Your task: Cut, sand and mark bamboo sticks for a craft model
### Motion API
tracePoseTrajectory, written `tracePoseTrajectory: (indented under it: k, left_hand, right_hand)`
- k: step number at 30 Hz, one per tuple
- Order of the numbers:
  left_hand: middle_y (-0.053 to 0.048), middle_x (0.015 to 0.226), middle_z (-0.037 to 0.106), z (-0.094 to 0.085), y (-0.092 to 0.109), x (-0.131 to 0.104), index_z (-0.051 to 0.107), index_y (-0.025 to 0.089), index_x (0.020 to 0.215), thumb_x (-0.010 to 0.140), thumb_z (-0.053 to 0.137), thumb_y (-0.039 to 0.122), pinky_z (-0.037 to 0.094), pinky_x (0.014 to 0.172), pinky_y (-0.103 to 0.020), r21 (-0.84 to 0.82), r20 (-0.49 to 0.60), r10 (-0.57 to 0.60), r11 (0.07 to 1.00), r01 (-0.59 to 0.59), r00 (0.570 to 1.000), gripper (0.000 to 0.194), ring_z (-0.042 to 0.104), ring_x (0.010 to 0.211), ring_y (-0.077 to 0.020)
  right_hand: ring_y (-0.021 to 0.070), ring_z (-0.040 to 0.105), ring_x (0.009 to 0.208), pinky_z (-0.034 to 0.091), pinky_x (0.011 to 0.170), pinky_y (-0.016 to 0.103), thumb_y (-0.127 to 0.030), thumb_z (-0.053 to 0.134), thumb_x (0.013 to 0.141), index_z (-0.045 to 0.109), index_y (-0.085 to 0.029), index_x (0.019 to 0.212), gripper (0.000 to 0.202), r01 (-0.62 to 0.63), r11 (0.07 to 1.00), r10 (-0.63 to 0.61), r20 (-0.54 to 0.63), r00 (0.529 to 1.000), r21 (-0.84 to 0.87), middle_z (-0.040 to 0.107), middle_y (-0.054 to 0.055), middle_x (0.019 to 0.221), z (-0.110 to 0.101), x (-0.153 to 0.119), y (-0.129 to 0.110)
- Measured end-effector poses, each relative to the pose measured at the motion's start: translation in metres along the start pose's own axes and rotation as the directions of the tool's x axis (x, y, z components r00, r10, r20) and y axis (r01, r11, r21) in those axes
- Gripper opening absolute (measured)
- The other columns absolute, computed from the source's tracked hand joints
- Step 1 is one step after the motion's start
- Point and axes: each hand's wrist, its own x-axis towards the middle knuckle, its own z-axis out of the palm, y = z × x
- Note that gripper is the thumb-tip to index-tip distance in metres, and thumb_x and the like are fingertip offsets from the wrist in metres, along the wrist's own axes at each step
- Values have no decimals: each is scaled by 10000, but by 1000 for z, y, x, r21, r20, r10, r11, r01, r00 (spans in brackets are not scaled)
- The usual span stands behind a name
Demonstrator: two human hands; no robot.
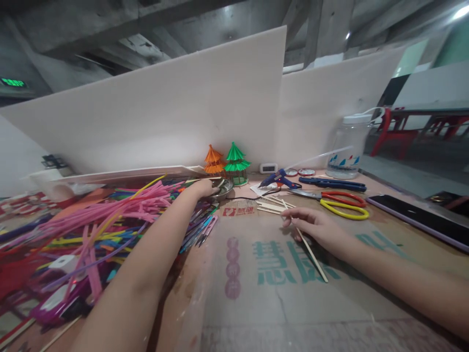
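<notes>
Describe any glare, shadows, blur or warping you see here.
Head view: a ceiling lamp glares at top right; head view: the phone looks stretched near the edge; head view: soft shadow under the right arm; head view: the green sign is too blurred to read.

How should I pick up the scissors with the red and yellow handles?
Probably best by the yellow loop of the scissors, coming from the near side. That loop lies nearest you, while the blades point left toward the blue glue gun. Mind the phone just right of the handles.
</notes>
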Motion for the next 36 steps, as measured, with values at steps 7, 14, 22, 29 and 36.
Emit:
tracePoseTrajectory:
  k: [7,14,22,29,36]
  left_hand:
    - [-108,1270,614,10,-4,-17,581,165,1278,959,615,353,564,900,-456,83,-223,-72,992,92,972,373,639,1076,-240]
    - [-106,1276,612,14,5,-7,591,174,1267,960,613,354,563,904,-449,144,-180,-39,987,65,983,356,635,1082,-237]
    - [-105,1268,614,18,20,23,588,169,1269,956,621,355,565,898,-448,177,-104,-143,971,160,984,366,637,1080,-240]
    - [-106,1261,618,8,32,5,588,161,1267,953,625,360,566,896,-449,218,-224,-121,961,171,967,374,639,1072,-237]
    - [-200,1022,666,-22,80,-92,658,67,1055,975,383,145,539,816,-453,296,-360,145,955,-35,922,297,667,990,-346]
  right_hand:
    - [96,554,523,462,517,264,-413,764,697,657,-158,989,403,5,1000,-5,10,1000,-8,702,54,843,0,0,0]
    - [92,551,517,462,514,258,-403,752,708,655,-154,996,393,4,1000,-4,16,1000,-19,708,53,830,-1,2,2]
    - [95,559,505,450,497,251,-376,723,717,657,-162,991,354,22,999,-21,17,1000,-47,711,44,820,0,2,1]
    - [48,471,379,337,378,190,-331,648,774,513,-201,878,214,128,992,-128,32,991,-4,642,-43,724,-1,-1,5]
    - [65,464,448,382,431,197,-300,634,815,536,-193,1074,297,77,981,-85,-35,996,-181,713,3,784,-8,-1,-10]
